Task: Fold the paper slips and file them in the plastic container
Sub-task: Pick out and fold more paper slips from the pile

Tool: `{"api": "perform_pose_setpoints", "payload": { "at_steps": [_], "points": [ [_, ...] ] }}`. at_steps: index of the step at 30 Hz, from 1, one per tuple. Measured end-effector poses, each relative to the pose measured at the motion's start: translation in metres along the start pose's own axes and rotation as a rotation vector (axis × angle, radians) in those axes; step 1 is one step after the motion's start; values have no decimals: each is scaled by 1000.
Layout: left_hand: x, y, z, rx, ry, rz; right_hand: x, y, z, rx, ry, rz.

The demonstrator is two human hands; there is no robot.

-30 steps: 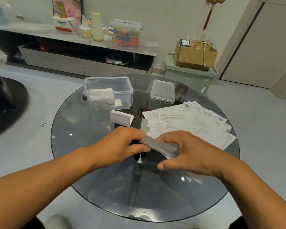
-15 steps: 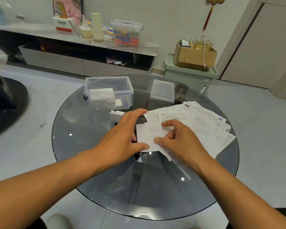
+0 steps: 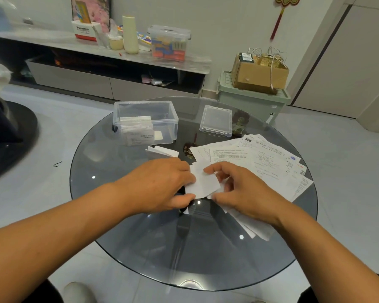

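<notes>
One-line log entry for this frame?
phase: folding | both hands pinch small white paper slip | clear plastic container: open, holds slips | folded slip waiting on round glass table

We see even, soft indoor light; small glare spots dot the glass table (image 3: 127,215); edges bend and blur.

**A pale room around a round glass table**

The round smoked-glass table (image 3: 140,237) stands on a light grey tiled floor (image 3: 348,171). Beyond the table, a long low cabinet (image 3: 109,82) with a pale stone top runs along the off-white wall (image 3: 228,22). Behind the table to the right, a cardboard box (image 3: 258,73) sits on a green storage bin (image 3: 249,101). Small ceiling lights glint in the glass.
</notes>
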State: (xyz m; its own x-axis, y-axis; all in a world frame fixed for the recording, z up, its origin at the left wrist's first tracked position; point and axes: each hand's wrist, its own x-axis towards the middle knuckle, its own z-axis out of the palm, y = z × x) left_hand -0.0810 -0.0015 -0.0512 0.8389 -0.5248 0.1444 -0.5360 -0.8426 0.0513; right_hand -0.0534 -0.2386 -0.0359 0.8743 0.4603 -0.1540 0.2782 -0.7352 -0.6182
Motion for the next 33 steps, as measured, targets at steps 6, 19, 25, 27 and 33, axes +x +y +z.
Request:
{"api": "perform_pose_setpoints", "payload": {
  "at_steps": [6, 19, 25, 27, 33],
  "points": [
    [0, 4, -3, -214, 5, -172, 5, 0, 13, 171, 251, -17],
    [1, -1, 11, -463, 33, -242, 16, -13, 22, -32, 242, 177],
    [0, -1, 7, -267, -60, -153, 20, -7, 18, -71, 272, 205],
    [2, -1, 10, -379, -24, -192, 18, -8, 17, 27, 232, 183],
    [5, 3, 11, -604, 60, -318, 9, -14, 24, 347, 230, 10]
  ]
}}
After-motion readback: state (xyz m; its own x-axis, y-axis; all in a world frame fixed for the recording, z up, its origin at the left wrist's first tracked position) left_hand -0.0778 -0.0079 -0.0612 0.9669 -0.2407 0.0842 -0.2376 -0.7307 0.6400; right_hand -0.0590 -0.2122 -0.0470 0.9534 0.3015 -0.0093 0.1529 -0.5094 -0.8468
